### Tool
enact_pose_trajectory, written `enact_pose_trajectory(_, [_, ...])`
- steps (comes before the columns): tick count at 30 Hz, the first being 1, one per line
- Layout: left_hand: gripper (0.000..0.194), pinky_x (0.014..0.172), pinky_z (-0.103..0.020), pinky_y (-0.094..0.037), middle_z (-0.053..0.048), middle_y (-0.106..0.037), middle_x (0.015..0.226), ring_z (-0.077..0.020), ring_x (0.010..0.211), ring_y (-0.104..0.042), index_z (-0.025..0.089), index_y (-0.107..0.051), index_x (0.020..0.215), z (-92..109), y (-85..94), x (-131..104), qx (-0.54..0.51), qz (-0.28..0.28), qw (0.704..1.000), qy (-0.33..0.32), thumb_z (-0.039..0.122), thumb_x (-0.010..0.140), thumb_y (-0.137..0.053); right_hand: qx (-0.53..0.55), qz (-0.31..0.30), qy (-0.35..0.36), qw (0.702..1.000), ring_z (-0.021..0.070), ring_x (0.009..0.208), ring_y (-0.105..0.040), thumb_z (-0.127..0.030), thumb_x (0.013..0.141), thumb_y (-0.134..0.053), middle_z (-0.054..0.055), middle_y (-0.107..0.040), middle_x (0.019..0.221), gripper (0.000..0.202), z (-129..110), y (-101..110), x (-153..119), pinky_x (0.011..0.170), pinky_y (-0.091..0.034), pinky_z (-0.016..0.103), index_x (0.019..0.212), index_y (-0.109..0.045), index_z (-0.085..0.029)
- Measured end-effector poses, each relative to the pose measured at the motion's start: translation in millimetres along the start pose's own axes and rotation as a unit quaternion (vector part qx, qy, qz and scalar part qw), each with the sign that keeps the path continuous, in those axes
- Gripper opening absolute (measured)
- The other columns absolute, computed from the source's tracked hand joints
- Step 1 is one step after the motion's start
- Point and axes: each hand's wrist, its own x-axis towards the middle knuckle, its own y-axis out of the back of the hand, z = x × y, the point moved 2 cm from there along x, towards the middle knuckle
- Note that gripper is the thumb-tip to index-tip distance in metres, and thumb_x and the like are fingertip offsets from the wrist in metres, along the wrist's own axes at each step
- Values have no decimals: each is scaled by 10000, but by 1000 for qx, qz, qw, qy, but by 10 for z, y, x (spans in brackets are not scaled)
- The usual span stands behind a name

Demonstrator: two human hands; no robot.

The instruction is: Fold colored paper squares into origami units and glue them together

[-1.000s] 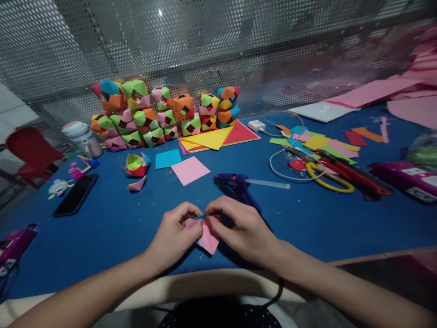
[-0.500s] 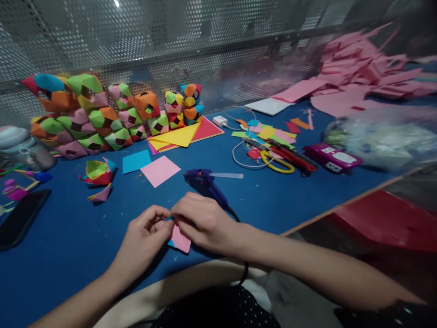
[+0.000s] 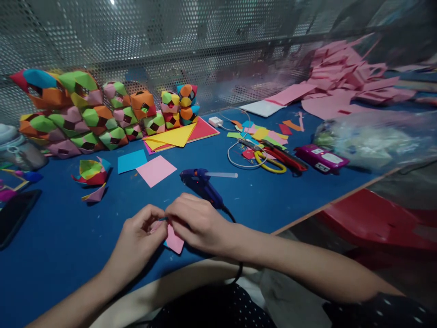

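Note:
Both hands meet over a small folded paper piece [image 3: 175, 241], pink with a bit of blue showing at its edges. My left hand [image 3: 145, 234] pinches it from the left, and my right hand [image 3: 194, 223] closes on its upper right part; the fingertips hide much of the fold. Just beyond my right hand lies a dark blue hot glue gun [image 3: 202, 184] with a clear glue stick in its back. Farther off are a flat pink paper square [image 3: 156, 171] and a blue paper sheet [image 3: 131, 161]. A partly joined multicoloured paper piece [image 3: 91, 172] sits to the left.
Folded paper modules [image 3: 70, 120] are stacked along the perforated metal screen [image 3: 218, 41]. On the right are yellow-handled scissors [image 3: 271, 165], paper scraps [image 3: 261, 133], a purple box [image 3: 321, 158] and a plastic bag [image 3: 368, 141]. A phone [image 3: 18, 212] lies left; a red chair [image 3: 372, 218] stands beyond the table edge.
The view has turned slightly right, so everything sits a little farther left. Both hands keep their pinch on the folded paper, with hardly any change in the fingers.

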Motion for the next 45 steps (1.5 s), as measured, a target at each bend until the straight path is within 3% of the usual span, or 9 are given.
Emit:
enact_pose_trajectory(4, [77,531,-191,-355,43,-515,611,-89,571,-442,168,-554,700,1,30,19,-25,24,999,19,214,758,-534,22,1,0,1000,161,716,-494,-129,870,-396,69,-594,754,163,-40,11,30,675,-435,299,871,-558,-116])
enact_pose_trajectory(10, [89,543,-187,-377,28,-558,666,-92,597,-491,163,-550,761,38,77,37,-116,84,987,71,243,731,-576,40,28,-101,994,174,790,-549,-197,857,-477,93,-620,847,174,-37,22,47,721,-454,323,979,-554,-99])
enact_pose_trajectory(17, [143,520,-177,-353,54,-497,646,-77,566,-455,179,-507,829,80,36,29,-124,46,989,64,258,735,-580,36,24,-111,993,148,723,-568,-129,853,-454,70,-633,775,145,41,-24,57,674,-448,291,844,-598,-119])
enact_pose_trajectory(22, [126,505,-179,-336,43,-503,633,-72,548,-433,157,-515,753,80,57,50,-112,74,988,76,277,767,-552,75,24,-152,985,145,729,-569,-216,843,-502,67,-638,798,160,38,-24,41,675,-448,282,918,-600,-115])
enact_pose_trajectory(29, [74,488,-173,-330,58,-471,621,-61,522,-426,166,-460,740,1,9,60,-196,84,973,91,178,726,-532,107,-18,-210,972,103,594,-511,-200,838,-484,11,-591,670,135,52,-33,-14,568,-399,240,795,-595,-136])
enact_pose_trajectory(33, [119,561,-207,-383,10,-555,736,-89,611,-496,161,-501,841,-6,-27,41,-224,44,971,68,205,738,-543,101,-26,-232,967,103,548,-502,-203,842,-462,5,-591,616,174,78,-54,-33,544,-389,244,744,-593,-144])
enact_pose_trajectory(36, [149,607,-230,-396,-14,-591,763,-111,661,-514,149,-574,832,0,-29,30,-183,20,981,61,279,771,-536,120,-43,-245,961,109,555,-511,-218,840,-472,7,-601,620,180,79,-58,-29,551,-396,246,744,-607,-146])
enact_pose_trajectory(40, [170,568,-226,-371,-6,-581,697,-108,615,-495,140,-586,770,-41,-8,43,-157,54,983,72,300,779,-528,157,-53,-272,948,121,618,-540,-268,880,-415,9,-621,681,248,68,14,-13,580,-414,246,799,-624,-162])
enact_pose_trajectory(45, [132,547,-214,-351,4,-558,662,-97,588,-480,130,-562,744,-119,-30,80,-216,73,970,88,261,738,-550,138,-63,-305,940,132,620,-541,-323,907,-351,5,-611,678,329,70,136,-72,573,-413,251,798,-627,-181])
